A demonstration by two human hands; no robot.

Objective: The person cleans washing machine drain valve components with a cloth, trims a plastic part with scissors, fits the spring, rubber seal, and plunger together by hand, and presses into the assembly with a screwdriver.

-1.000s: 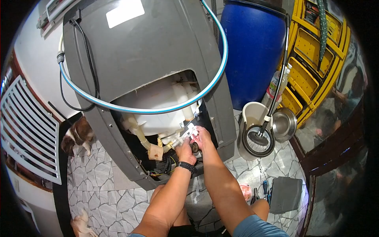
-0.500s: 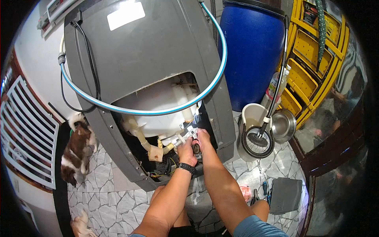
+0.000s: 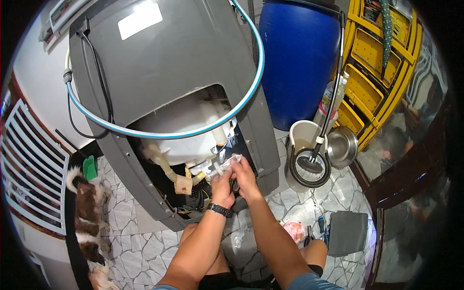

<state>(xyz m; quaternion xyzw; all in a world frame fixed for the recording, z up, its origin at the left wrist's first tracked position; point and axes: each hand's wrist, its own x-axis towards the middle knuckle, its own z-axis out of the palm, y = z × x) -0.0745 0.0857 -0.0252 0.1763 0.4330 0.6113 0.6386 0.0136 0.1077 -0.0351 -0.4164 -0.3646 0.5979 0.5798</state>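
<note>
A grey washing machine cabinet (image 3: 169, 63) stands before me with a large opening in its lower panel. Inside show a whitish tub (image 3: 176, 153), a cream elbow hose (image 3: 166, 166) and a wider upright cream pipe (image 3: 211, 122). My left hand (image 3: 223, 193) and my right hand (image 3: 245, 180) meet at the opening, fingers closed round a white plastic fitting (image 3: 223, 166) with a ribbed or sprung section. Fingers hide part of the fitting, and I cannot tell whether it is joined to the cream hose. Wiring (image 3: 198, 205) lies below.
A blue-striped hose (image 3: 183, 135) loops across the cabinet. To the right are a blue barrel (image 3: 299, 63), a mop bucket (image 3: 300, 135), a steel bowl (image 3: 342, 147) and a yellow folding ladder (image 3: 372, 72). Tools (image 3: 321, 227) and a grey panel (image 3: 348, 233) lie on the floor. A dog (image 3: 89, 217) is at left.
The view has shifted, so the machine sits further left. Both hands stay on the white fitting, now grouped closer at its end. The dog has moved nearer, and a green dustpan shows behind it.
</note>
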